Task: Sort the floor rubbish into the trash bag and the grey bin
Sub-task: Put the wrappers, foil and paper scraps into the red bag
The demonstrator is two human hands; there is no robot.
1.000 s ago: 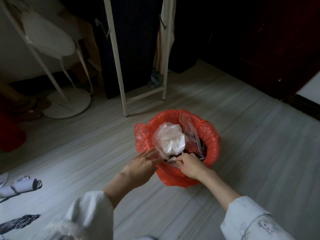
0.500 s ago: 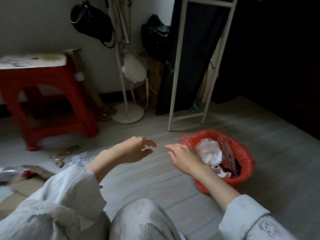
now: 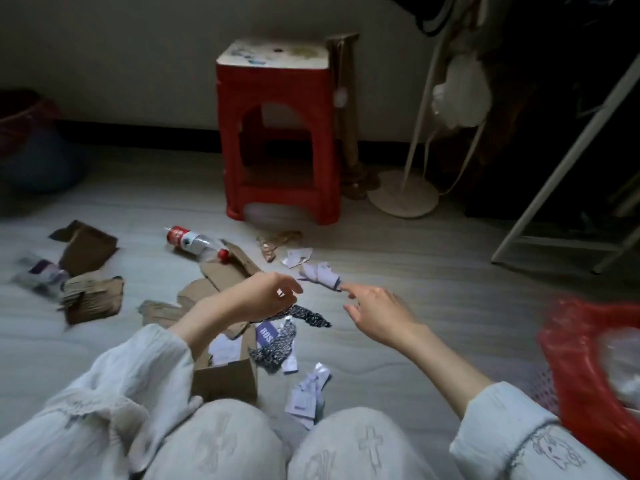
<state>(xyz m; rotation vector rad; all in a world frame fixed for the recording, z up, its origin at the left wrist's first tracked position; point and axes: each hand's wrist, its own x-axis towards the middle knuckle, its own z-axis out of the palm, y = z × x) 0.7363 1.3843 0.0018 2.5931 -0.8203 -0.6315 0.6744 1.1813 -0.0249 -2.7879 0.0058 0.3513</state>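
Pale plank floor is strewn with rubbish before a red stool. Red-lined trash bag is cut off at right, contents blurred. Open cardboard box holds paper slips. Torn cardboard, a plastic bottle and paper scraps are scattered. Left hand and right hand are held loosely open, empty.

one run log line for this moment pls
left hand: open, over cardboard scraps | right hand: open, reaching to crumpled paper | red-lined bin: far right | bottle: on floor
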